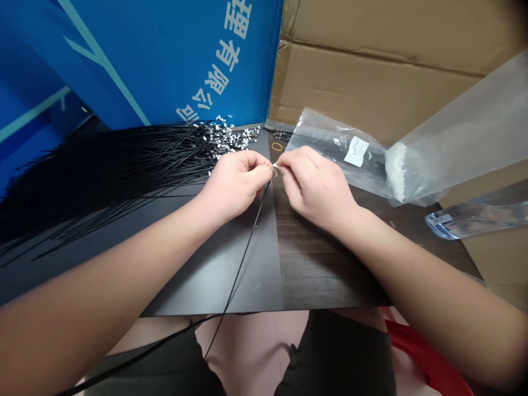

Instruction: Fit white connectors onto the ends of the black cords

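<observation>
My left hand [241, 181] is closed in a pinch on the upper end of a thin black wire [247, 242], which runs down over the table edge toward my lap. Fingertip to fingertip with it, my right hand [315, 184] pinches a tiny white connector [275, 165] at the wire's end. Whether the connector sits fully on the wire is hidden by the fingers. Left of my hands lies a large bundle of black wires [124, 159], many tipped with white connectors [226, 137].
A clear plastic bag [404, 170] with small white pieces lies at the right, beside a label [357, 151]. Further right is a clear bluish plastic item [474, 214]. A yellow rubber band [277, 147] rests near a cardboard box [371, 71]. A blue printed panel [165, 55] stands behind.
</observation>
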The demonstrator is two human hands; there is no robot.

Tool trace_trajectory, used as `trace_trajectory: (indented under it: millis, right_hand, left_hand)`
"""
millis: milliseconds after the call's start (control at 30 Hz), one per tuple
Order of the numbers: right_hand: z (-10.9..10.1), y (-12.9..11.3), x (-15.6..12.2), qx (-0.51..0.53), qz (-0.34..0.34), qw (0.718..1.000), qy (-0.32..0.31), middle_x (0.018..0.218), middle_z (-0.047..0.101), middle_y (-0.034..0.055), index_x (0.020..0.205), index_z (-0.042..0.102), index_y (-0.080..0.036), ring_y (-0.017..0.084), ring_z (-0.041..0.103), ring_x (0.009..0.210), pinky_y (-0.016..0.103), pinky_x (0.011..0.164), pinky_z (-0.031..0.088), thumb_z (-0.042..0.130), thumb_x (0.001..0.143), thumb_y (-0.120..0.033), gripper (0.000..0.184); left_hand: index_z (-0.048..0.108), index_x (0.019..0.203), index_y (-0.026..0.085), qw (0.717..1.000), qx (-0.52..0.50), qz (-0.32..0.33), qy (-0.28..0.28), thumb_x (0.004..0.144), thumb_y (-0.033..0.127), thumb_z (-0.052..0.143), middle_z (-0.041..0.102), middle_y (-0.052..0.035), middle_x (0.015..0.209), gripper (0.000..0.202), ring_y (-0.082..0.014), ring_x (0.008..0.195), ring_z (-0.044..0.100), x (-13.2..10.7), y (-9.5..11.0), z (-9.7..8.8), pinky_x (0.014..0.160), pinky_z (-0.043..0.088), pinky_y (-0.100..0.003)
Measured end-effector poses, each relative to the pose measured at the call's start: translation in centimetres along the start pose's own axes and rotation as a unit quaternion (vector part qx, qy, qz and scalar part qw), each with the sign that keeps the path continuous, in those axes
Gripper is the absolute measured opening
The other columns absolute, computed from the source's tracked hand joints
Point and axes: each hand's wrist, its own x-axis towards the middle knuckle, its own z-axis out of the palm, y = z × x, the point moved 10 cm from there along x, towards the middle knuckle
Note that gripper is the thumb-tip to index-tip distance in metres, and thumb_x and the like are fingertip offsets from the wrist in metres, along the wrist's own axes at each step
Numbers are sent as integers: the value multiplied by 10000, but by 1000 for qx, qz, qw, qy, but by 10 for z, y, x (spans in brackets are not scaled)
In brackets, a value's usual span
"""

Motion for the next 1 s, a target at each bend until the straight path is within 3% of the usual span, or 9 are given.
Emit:
trace_trajectory:
  millis: [500, 833, 1000]
  right_hand:
    - [2, 4, 0, 9, 31, 999, -12, 1016, 736, 133, 1083, 690, -181, 268, 681, 947, 390, 814, 541, 468, 1043, -135, 230]
    - [2, 9, 0, 8, 46, 999, -4, 1004, 749, 111, 1052, 687, -203, 258, 702, 930, 371, 806, 552, 525, 1031, -149, 171]
    - [5, 9, 0, 4, 51, 999, -12, 1013, 747, 112, 1063, 680, -211, 262, 702, 944, 367, 795, 545, 520, 1024, -135, 181]
  left_hand:
    - [681, 689, 190, 1000, -23, -11, -12, 834, 249, 700, 614, 0, 601, 157, -140, 597, 530, 2, -4, 2, 605, 413, -292]
    - [665, 696, 193, 997, -38, -24, -55, 885, 324, 704, 608, -1, 615, 233, -136, 603, 531, 2, -9, 13, 623, 425, -288]
    - [685, 770, 188, 998, -44, -24, -31, 868, 308, 740, 648, 1, 663, 164, -135, 615, 573, 1, -11, 10, 640, 466, -279]
